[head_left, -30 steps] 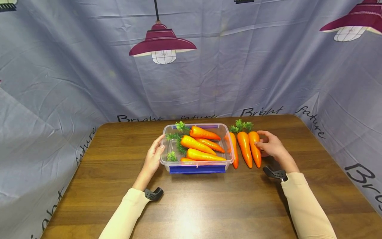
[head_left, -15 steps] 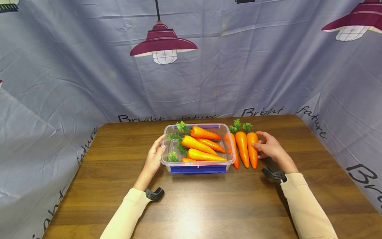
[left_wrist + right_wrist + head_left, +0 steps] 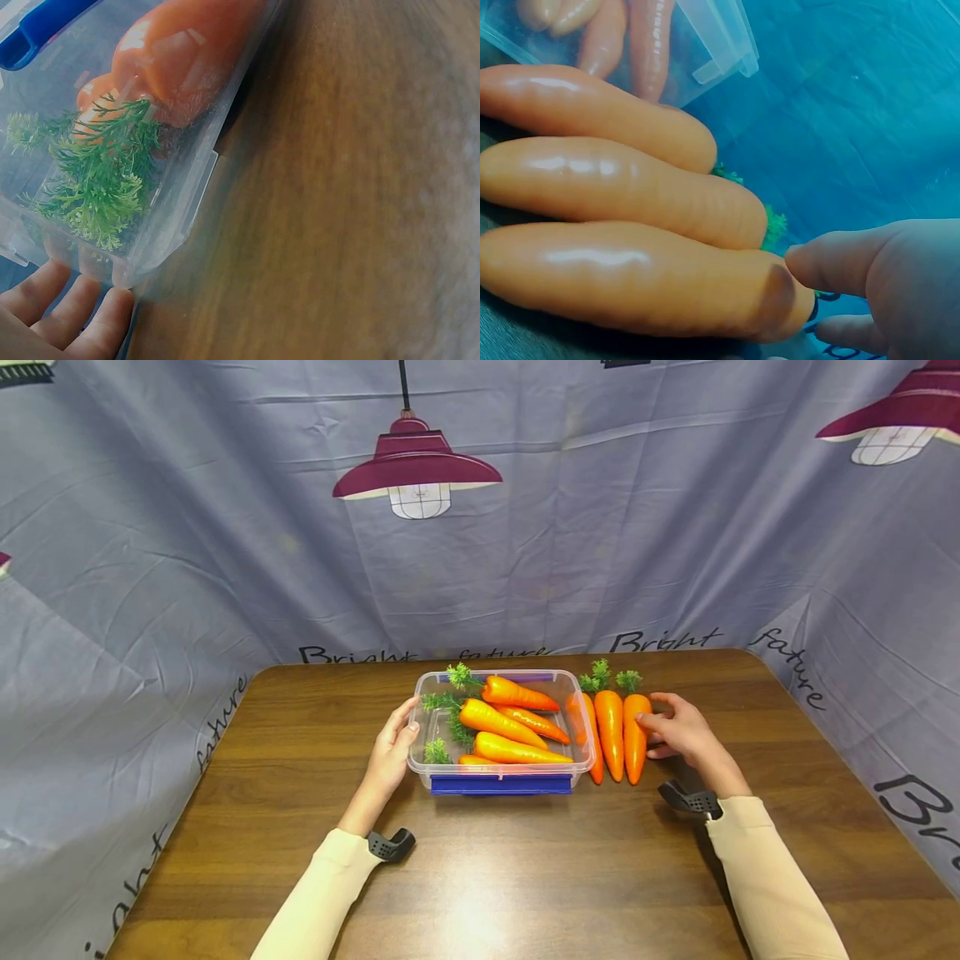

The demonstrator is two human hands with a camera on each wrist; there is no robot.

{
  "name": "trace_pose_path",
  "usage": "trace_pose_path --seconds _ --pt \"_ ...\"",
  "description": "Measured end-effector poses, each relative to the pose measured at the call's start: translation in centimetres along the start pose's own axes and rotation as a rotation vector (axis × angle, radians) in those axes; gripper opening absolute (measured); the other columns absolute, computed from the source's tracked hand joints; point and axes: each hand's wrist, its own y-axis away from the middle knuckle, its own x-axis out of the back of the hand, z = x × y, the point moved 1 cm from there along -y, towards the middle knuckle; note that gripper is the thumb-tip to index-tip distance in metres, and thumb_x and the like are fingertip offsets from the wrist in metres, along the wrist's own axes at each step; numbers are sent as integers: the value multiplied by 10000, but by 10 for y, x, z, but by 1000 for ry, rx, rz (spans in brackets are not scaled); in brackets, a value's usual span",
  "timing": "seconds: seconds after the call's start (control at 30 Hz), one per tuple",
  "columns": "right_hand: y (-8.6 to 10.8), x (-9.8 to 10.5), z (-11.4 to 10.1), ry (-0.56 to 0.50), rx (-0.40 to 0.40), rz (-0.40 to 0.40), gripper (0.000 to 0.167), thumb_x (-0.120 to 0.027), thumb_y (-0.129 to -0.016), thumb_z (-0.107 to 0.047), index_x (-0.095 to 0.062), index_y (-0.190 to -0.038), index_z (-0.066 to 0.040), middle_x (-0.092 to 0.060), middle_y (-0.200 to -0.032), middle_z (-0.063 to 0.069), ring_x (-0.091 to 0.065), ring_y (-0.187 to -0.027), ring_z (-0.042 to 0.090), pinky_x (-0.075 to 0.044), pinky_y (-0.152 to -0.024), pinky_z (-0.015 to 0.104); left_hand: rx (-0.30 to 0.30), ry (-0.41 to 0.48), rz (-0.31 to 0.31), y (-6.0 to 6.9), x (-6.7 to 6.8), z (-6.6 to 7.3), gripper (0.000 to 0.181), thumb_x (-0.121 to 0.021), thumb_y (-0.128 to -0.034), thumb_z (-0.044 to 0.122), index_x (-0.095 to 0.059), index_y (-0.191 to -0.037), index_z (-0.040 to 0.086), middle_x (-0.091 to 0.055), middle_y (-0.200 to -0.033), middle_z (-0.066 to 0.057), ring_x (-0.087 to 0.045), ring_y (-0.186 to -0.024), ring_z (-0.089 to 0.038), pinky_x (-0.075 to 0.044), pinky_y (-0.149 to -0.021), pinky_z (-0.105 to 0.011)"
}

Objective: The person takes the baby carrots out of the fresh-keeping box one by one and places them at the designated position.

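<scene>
A clear plastic box (image 3: 501, 769) with blue latches holds several orange carrots (image 3: 517, 748) with green tops. At its left end, the left hand (image 3: 388, 758) rests with its fingers against the wall; the left wrist view shows fingertips (image 3: 112, 307) touching the box corner. Three more carrots lie side by side right of the box, tips toward the near edge. The right hand (image 3: 686, 731) touches the outermost carrot (image 3: 636, 739), its thumb and fingers at the right side near the top end. In the right wrist view a fingertip (image 3: 799, 259) meets that carrot (image 3: 630, 281).
The brown wooden table (image 3: 480, 877) extends toward the near side. Behind and beside it hangs a grey-blue curtain (image 3: 525, 568) printed with lamps and lettering. Both wrists wear black bands.
The right hand and the outermost carrot have shifted slightly left, and that carrot lies straighter and nearer the middle one. The left hand stays at the box. The view has shifted a little.
</scene>
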Motion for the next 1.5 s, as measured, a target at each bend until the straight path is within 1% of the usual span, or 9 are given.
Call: trace_pose_path --seconds 0.17,0.37,0.53,0.67,0.8,0.93,1.1,1.3,1.5 --pt "6 6 -1 33 -8 66 775 -563 -1031 -291 -149 -1577 71 -502 -1240 301 -653 -693 102 -631 -614 336 3 1 -7 1 -1 0 476 -412 -1048 30 -382 -1516 -55 -352 -1617 -255 -294 -1519 -393 -320 -1218 -374" --pt "11 12 -5 45 1 158 741 -579 -1020 -311 -233 -1564 53 -547 -1162 222 -662 -680 104 -621 -590 316 2 -3 -6 1 0 0 472 -417 -1050 36 -389 -1513 -53 -356 -1614 -254 -289 -1521 -400 -303 -1229 -461" --pt "11 11 -19 7 98 156 715 -592 -1019 -285 -258 -1556 48 -622 -1150 184 -670 -682 73 -624 -607 311 7 -4 -5 0 1 0 470 -417 -1051 37 -395 -1513 -46 -353 -1620 -244 -284 -1526 -391 -268 -1230 -549" --pt "16 -4 -47 -42 197 141 659 -614 -1009 -245 -320 -1532 27 -652 -1019 -32 -681 -720 89 -625 -615 311 7 4 -2 0 1 0 469 -418 -1051 32 -397 -1514 -43 -349 -1624 -240 -273 -1532 -385 -261 -1233 -561" --pt "20 -31 -84 -93 278 45 614 -615 -1007 -217 -361 -1519 7 -632 -977 -116 -701 -740 105 -621 -596 314 4 10 1 0 1 -3 467 -413 -1052 28 -391 -1511 -53 -344 -1621 -253 -270 -1531 -402 -263 -1231 -565" --pt "22 -63 -117 -111 345 -82 578 -612 -1009 -188 -393 -1508 4 -639 -1058 51 -708 -737 114 -625 -590 341 3 24 -6 0 1 -3 469 -410 -1055 30 -382 -1516 -54 -338 -1624 -252 -273 -1529 -404 -271 -1230 -562" --pt "20 -98 -142 -82 345 -207 545 -620 -1008 -177 -427 -1496 -26 -628 -1191 284 -698 -771 196 -629 -615 391 -2 15 0 -1 1 -2 467 -412 -1057 37 -388 -1515 -47 -344 -1623 -245 -287 -1522 -404 -275 -1228 -571" --pt "19 -137 -154 34 365 -342 564 -668 -978 -205 -474 -1486 -57 -656 -1187 251 -696 -900 325 -635 -667 428 2 4 -1 -1 2 -3 463 -408 -1059 37 -385 -1512 -55 -329 -1627 -255 -276 -1522 -424 -267 -1228 -591" --pt "19 -154 -145 282 398 -477 485 -655 -982 -206 -553 -1425 -36 -711 -1010 150 -694 -829 256 -612 -753 398 2 -2 2 -1 0 -2 462 -416 -1055 38 -398 -1509 -50 -341 -1624 -251 -260 -1536 -417 -260 -1235 -579"
